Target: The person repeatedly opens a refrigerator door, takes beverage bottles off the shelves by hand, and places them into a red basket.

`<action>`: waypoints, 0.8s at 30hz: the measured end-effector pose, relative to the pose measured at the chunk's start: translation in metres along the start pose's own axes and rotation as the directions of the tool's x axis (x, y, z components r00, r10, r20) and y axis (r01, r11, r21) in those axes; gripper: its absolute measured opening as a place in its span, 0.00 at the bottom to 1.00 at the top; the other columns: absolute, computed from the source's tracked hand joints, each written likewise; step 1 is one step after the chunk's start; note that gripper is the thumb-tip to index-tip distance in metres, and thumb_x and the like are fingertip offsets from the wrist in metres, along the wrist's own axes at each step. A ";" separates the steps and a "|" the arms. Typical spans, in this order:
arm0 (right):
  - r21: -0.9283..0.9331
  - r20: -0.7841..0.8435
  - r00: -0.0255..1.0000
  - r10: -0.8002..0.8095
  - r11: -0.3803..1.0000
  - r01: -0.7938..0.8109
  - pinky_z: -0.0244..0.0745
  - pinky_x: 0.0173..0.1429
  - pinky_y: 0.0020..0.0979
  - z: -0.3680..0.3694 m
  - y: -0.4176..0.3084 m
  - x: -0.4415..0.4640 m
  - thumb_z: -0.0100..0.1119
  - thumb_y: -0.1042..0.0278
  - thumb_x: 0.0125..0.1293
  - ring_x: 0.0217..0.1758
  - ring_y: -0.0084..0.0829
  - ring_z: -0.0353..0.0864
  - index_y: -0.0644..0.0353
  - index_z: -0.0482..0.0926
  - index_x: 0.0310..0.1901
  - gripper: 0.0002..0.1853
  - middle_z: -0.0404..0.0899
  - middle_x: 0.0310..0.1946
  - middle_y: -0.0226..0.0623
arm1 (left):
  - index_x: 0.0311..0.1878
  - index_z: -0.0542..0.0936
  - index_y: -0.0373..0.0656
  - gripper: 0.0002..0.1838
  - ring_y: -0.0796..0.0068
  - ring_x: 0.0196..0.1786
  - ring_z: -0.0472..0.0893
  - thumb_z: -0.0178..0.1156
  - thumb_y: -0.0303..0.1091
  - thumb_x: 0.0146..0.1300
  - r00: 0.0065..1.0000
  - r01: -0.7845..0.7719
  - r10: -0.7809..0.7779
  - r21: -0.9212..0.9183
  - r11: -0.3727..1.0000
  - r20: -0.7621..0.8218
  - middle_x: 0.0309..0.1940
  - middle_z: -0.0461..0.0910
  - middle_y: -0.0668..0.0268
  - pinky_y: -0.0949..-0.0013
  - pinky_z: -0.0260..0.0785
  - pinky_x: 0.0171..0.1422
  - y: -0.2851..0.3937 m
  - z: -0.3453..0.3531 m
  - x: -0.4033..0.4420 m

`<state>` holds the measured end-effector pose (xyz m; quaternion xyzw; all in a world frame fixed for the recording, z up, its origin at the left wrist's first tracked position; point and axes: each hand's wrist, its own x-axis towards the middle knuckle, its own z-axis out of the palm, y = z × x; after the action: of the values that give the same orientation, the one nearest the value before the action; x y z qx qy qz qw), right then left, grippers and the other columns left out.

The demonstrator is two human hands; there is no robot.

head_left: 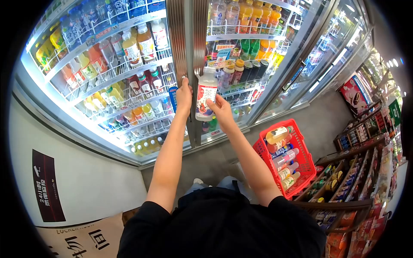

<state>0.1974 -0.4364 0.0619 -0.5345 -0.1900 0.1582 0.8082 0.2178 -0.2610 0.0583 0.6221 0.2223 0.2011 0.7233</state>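
Note:
My right hand (222,113) is closed around the side of a drink bottle (207,96). The bottle stands upright with its white cap up, and its label is white with red fruit and large dark characters. My left hand (184,97) has its fingers wrapped on the brown ribbed handle (177,47) of the left fridge door, just left of the bottle. Part of its grip is hidden behind the hand's back. A blue tag (173,99) shows beside my left wrist.
Lit shelves of bottles (140,47) fill the fridge behind the glass. A red shopping basket (306,159) holding several bottles is on the floor at right. Snack shelves (344,180) stand beyond it. A white panel (81,180) borders the fridge at lower left.

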 end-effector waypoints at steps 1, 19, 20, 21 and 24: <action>-0.011 0.003 1.000 -0.004 1.000 0.004 0.72 0.61 0.28 -0.001 0.002 -0.006 0.66 0.64 0.69 0.55 0.23 0.80 0.68 0.71 0.65 0.28 0.81 0.56 0.37 | 0.25 0.74 0.37 0.34 0.72 0.27 0.70 0.47 0.62 0.71 1.000 0.000 0.001 0.011 1.000 -0.028 0.22 0.73 0.67 0.65 0.61 0.36 0.000 0.002 0.001; -0.062 0.130 0.991 -0.032 0.997 0.040 0.74 0.59 0.27 -0.035 -0.040 -0.069 0.66 0.66 0.69 0.54 0.23 0.80 0.69 0.72 0.64 0.26 0.81 0.55 0.37 | 0.18 0.63 0.49 0.27 0.80 0.17 0.60 0.49 0.53 0.72 0.963 -0.100 0.089 -0.031 0.995 -0.255 0.13 0.59 0.75 0.70 0.53 0.26 -0.016 0.000 -0.144; -0.067 0.146 0.989 -0.014 0.997 0.024 0.74 0.60 0.28 -0.037 -0.041 -0.076 0.66 0.66 0.69 0.55 0.24 0.80 0.69 0.71 0.65 0.27 0.81 0.56 0.38 | 0.18 0.63 0.49 0.27 0.81 0.17 0.60 0.48 0.52 0.72 0.967 -0.077 0.065 -0.038 0.996 -0.245 0.13 0.59 0.76 0.70 0.52 0.26 -0.014 -0.003 -0.157; -0.060 0.163 0.987 -0.003 0.998 0.013 0.74 0.60 0.28 -0.037 -0.042 -0.084 0.66 0.66 0.69 0.55 0.24 0.80 0.69 0.71 0.65 0.27 0.81 0.56 0.38 | 0.18 0.63 0.49 0.26 0.81 0.17 0.60 0.48 0.52 0.72 0.971 -0.054 0.042 -0.046 0.998 -0.234 0.13 0.59 0.76 0.71 0.52 0.26 -0.012 -0.004 -0.171; -0.030 0.205 0.979 0.015 1.000 -0.009 0.72 0.63 0.28 -0.040 -0.045 -0.115 0.66 0.64 0.68 0.57 0.25 0.79 0.68 0.71 0.65 0.28 0.80 0.57 0.38 | 0.17 0.63 0.49 0.26 0.81 0.16 0.59 0.49 0.52 0.71 0.960 -0.062 0.045 -0.054 0.997 -0.278 0.13 0.59 0.76 0.71 0.51 0.25 -0.013 -0.011 -0.209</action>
<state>0.1176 -0.5383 0.0737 -0.5280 -0.2714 0.2149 0.7755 0.0404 -0.3723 0.0586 0.5709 0.2977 0.3123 0.6985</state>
